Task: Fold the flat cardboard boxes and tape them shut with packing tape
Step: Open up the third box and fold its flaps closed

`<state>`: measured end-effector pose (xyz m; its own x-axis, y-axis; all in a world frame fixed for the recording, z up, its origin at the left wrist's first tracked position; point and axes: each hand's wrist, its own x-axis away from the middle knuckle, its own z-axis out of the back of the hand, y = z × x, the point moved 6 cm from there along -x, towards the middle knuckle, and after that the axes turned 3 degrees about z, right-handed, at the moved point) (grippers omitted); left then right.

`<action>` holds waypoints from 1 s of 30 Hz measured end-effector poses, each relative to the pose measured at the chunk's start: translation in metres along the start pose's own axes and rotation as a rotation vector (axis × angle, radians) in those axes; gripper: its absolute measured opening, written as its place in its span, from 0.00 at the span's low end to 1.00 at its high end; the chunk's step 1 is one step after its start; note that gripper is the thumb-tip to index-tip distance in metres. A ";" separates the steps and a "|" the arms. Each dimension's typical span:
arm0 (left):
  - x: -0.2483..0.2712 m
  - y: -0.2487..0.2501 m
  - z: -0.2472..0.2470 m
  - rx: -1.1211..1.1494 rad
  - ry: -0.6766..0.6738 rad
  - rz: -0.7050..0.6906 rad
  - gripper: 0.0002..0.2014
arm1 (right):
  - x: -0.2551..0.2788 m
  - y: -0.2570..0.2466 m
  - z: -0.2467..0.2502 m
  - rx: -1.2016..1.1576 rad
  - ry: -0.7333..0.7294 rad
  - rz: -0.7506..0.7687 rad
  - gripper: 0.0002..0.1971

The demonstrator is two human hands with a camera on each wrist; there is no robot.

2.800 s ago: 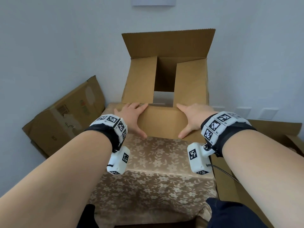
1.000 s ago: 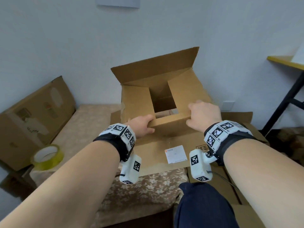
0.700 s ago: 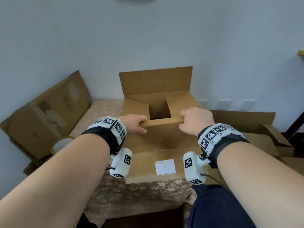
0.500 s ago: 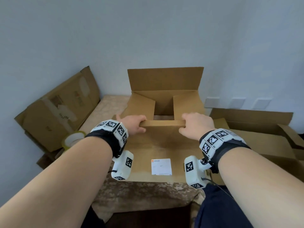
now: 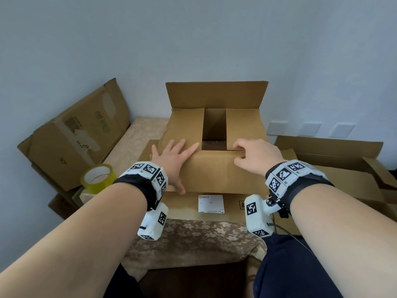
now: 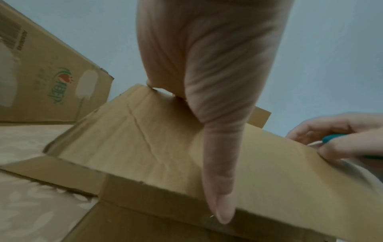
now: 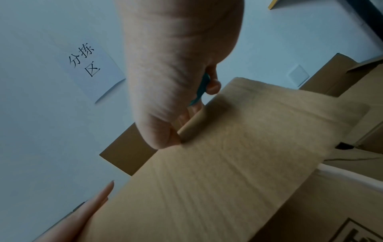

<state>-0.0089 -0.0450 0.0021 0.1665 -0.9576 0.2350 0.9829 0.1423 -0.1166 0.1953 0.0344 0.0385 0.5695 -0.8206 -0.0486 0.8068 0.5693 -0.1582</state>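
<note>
- Surface covered with floral beige cloth (image 5: 189, 237), carrying all things.
- Directly on cloth: open cardboard box (image 5: 214, 134) in middle, over a flat cardboard sheet (image 5: 182, 204).
- Yellowish tape roll (image 5: 97, 176) at left edge.

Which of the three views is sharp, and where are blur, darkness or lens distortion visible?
Head view: sharp, evenly lit, forearms stretched by the wide lens; the label text is too small to read. Left wrist view: dim, the left hand looms large, the cardboard box soft. Right wrist view: dim, the box flap smeared, the wall sign readable.
</note>
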 end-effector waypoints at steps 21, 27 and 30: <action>0.039 0.004 0.043 0.132 -0.094 -0.013 0.37 | 0.034 -0.025 0.031 0.033 -0.196 0.107 0.41; 0.043 -0.002 0.096 0.299 0.152 0.004 0.17 | 0.025 -0.029 0.066 0.005 0.018 0.134 0.23; 0.036 -0.007 0.112 0.291 0.268 0.061 0.14 | 0.020 -0.031 0.082 0.176 0.200 0.124 0.22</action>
<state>-0.0014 -0.0522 0.1190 0.2371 -0.9711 -0.0284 0.9593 0.2294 0.1646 0.1944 0.0049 0.1231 0.6371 -0.7280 -0.2532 0.7579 0.6515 0.0341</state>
